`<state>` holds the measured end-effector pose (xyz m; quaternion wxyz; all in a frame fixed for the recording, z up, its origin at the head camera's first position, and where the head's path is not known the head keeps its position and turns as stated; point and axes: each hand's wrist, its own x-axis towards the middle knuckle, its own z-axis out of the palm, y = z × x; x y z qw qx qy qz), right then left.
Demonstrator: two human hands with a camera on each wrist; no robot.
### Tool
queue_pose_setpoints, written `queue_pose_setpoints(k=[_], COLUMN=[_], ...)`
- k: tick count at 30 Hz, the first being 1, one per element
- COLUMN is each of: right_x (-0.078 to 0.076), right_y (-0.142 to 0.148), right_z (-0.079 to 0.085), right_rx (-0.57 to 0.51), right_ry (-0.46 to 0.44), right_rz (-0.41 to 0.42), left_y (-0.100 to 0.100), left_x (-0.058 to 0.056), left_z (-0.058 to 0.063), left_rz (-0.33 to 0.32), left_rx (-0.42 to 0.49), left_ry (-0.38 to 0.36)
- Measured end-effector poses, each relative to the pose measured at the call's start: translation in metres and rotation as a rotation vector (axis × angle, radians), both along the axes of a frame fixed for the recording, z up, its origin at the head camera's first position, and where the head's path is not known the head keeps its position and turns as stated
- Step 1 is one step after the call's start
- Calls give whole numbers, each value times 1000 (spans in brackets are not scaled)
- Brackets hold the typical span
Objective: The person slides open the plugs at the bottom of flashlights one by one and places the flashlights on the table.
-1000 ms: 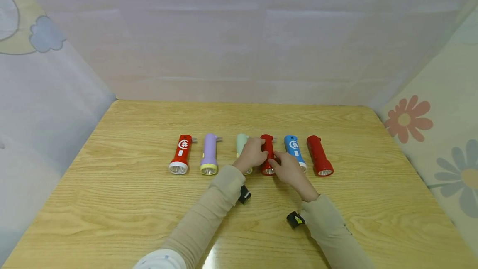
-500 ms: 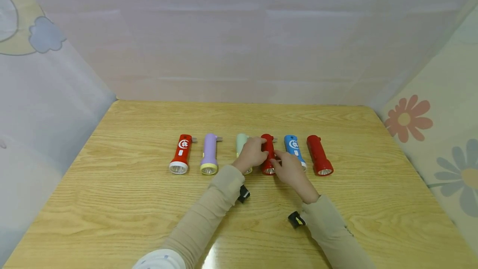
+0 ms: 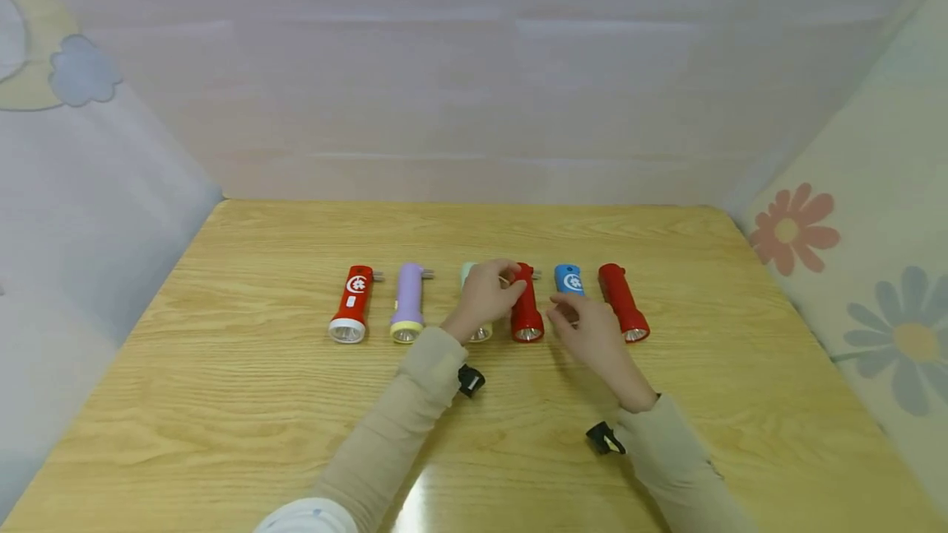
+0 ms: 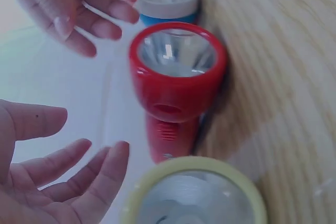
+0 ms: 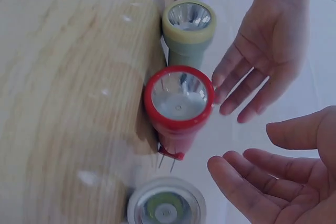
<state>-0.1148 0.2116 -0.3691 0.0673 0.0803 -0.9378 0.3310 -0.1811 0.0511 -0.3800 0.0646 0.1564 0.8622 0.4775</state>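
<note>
A red flashlight (image 3: 527, 315) with a red rim lies between my two hands, its lens toward me and plug prongs jutting from the far end. My left hand (image 3: 483, 296) hovers over its left side and partly covers a green flashlight (image 3: 482, 331) with a yellow rim. Right of the red one, my right hand (image 3: 595, 340) overlaps the lower part of a blue flashlight (image 3: 569, 276). Both wrist views show relaxed, parted fingers holding nothing, beside the red flashlight's head (image 4: 170, 95). Its metal prongs (image 5: 167, 161) show in the right wrist view.
To the left in the row lie a purple flashlight (image 3: 409, 294) and a red one with a white rim (image 3: 351, 303). Another red flashlight (image 3: 623, 301) ends the row on the right. The wooden table (image 3: 259, 410) meets a pale fabric backdrop (image 3: 474, 105) behind.
Both hands have come away from the middle red flashlight. My right hand has drawn off to the right, over the blue flashlight; the left has lifted slightly. The head view has shifted a little.
</note>
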Motion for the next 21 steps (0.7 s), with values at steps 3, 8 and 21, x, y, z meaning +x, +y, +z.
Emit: queue_pose_setpoints(k=[3,8,21], right_x=[5,12,29], right_y=[7,18,46], right_z=[4,7,7], right_rx=[-34,-61,-49], right_ry=[30,35,37], right_rz=[-9,-8,-14], left_y=[-2,-3,-5], left_x=[4,15,29], left_z=[5,12,21], left_rz=[-7,-31,-50], left_rx=[44,88,87], left_ry=[31,41,38])
